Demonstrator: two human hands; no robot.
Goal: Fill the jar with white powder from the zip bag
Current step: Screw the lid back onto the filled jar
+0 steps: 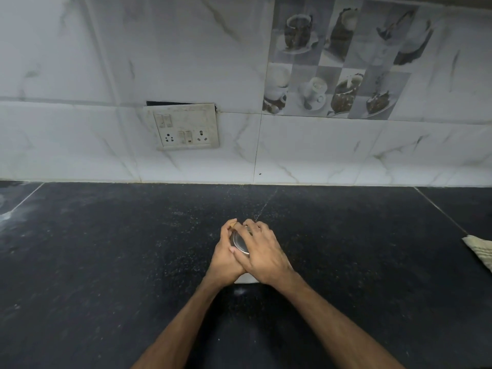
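While your right hand (pixel 262 253) clamped over metal lid (pixel 238 242), your left hand (pixel 225 255) wrapped jar (pixel 246 278) from left side. Jar sat between both palms, white base peeking below wrists, on black counter (pixel 106 249). Folded cloth (pixel 480 249) lay well apart, far right.

Both forearms reach in from 6 o'clock; the left hand (pixel 226 258) and right hand (pixel 262 251) meet, fingers curled closed, overlapping.
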